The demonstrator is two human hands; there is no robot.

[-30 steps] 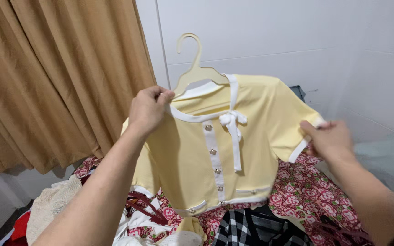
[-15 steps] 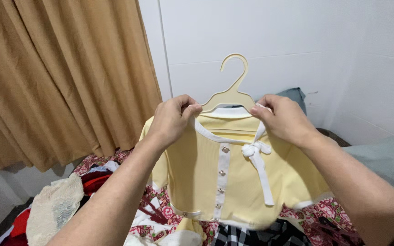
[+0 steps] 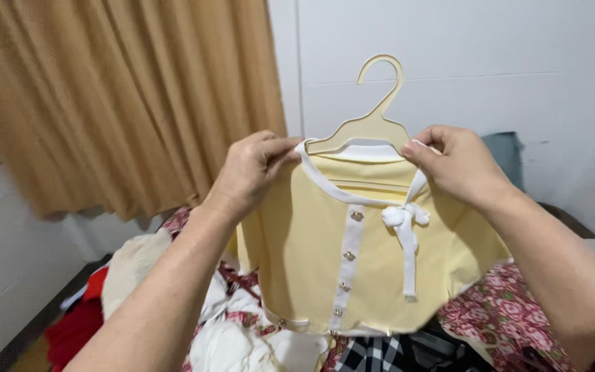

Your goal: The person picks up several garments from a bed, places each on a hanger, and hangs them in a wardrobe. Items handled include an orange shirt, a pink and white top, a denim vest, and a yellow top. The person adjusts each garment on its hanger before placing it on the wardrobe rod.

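Observation:
A pale yellow top [image 3: 311, 248] with white trim, a white bow and small metal buttons hangs on a cream plastic hanger [image 3: 373, 120], held up in front of me. My left hand [image 3: 253, 169] pinches the white neckline at the left shoulder. The right shoulder of the neckline is gripped by my right hand [image 3: 459, 165], close to the hanger's arm. The hanger's hook points up, free of any rail.
A tan curtain [image 3: 125, 103] hangs at the left against a white wall [image 3: 490, 62]. Below lies a heap of clothes: a red floral fabric [image 3: 497, 320], white garments [image 3: 235, 341], a black-and-white checked piece [image 3: 373, 351] and a red item [image 3: 77, 327].
My right hand left the sleeve and took the right shoulder at the neckline. The top and hanger have risen slightly, and my view has swung left.

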